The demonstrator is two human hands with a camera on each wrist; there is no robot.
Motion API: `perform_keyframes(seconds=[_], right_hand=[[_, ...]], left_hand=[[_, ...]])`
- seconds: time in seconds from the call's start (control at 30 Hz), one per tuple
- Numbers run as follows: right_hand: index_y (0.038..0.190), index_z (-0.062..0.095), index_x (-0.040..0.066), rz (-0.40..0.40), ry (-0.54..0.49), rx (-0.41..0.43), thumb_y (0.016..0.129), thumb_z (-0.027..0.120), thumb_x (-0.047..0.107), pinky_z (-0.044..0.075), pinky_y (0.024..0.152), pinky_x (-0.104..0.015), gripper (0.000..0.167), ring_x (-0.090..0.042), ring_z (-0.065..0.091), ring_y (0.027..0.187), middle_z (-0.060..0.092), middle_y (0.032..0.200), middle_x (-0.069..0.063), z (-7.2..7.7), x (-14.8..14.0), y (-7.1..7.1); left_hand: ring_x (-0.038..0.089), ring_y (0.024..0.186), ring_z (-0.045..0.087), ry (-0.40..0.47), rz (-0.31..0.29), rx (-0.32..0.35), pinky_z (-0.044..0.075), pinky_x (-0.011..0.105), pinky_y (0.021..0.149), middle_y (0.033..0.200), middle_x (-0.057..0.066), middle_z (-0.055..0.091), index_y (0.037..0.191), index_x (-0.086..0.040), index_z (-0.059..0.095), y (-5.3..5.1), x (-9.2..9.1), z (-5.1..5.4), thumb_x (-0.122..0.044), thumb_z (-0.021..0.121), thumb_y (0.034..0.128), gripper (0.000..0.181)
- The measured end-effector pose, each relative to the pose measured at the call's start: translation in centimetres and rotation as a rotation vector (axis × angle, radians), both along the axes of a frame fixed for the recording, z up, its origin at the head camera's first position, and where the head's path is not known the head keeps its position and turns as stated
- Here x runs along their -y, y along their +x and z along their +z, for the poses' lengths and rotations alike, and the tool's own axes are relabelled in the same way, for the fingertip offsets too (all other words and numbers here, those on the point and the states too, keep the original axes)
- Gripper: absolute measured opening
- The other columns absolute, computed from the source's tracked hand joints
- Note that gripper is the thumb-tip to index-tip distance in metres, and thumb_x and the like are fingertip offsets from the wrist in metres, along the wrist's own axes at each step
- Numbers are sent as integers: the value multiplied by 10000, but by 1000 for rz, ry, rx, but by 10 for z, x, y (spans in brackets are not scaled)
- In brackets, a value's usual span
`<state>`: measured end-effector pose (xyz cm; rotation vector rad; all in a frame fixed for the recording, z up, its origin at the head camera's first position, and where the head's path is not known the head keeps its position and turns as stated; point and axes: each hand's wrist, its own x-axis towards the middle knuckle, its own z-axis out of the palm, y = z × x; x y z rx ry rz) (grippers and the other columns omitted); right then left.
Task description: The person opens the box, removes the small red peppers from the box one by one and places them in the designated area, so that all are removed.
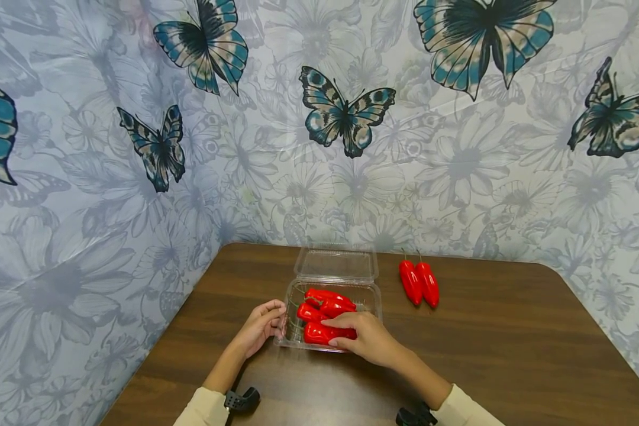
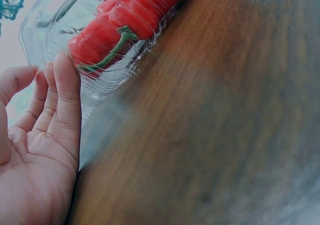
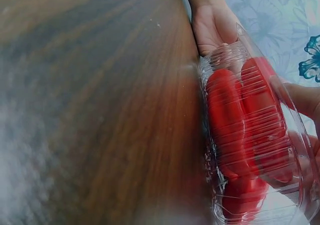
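Several glossy red peppers lie in a clear plastic box (image 1: 378,302) whose lid stands open at the back. On the box's left rim, my left hand (image 1: 261,325) pinches the edge between thumb and fingers; the left wrist view shows this hand (image 2: 45,145) beside a pepper with a green stem (image 2: 114,51). My right hand (image 1: 370,338) reaches over the front right of the box and grips the front pepper (image 1: 316,333), thumb in front and fingers behind. In the right wrist view, the ribbed wall partly veils the peppers (image 3: 225,115) and the right hand (image 3: 306,102).
Two more red peppers (image 1: 410,284) lie side by side on the brown wooden table (image 1: 490,325), right of the box. The clear lid (image 1: 335,263) reaches toward the table's back edge. Behind the table hangs a butterfly-patterned covering (image 1: 351,195). Dark straps (image 1: 242,400) sit at both wrists.
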<state>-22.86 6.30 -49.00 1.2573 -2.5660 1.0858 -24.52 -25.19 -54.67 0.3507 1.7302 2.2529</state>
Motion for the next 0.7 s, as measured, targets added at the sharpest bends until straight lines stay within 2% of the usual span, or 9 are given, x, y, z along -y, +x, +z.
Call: perform_keyframes(seconds=[0.27, 0.5, 0.7], right_hand=[[1290, 711, 178, -3, -41, 48, 827, 855, 218, 536, 983, -411, 486, -156, 662, 1141, 722, 1198, 57, 0, 0, -3], [1275, 709, 115, -10, -59, 131, 822, 860, 188, 564, 816, -307, 483, -135, 660, 976, 740, 1136, 10, 2, -3, -3], [1238, 739, 151, -1, -73, 136, 810, 865, 159, 537, 910, -343, 446, -145, 638, 1075, 720, 1143, 49, 3, -4, -4]], left_hand=[[148, 628, 638, 2, -7, -10, 567, 257, 570, 774, 23, 575, 1043, -65, 563, 0, 1, -1, -107, 468, 1076, 109], [146, 626, 635, 5, -9, -9, 566, 255, 571, 772, 21, 578, 1047, -60, 558, 1, 0, 0, -100, 465, 1075, 105], [144, 627, 639, 0, -11, -12, 567, 257, 572, 772, 15, 579, 1045, -66, 560, -1, 0, 1, -108, 468, 1076, 105]])
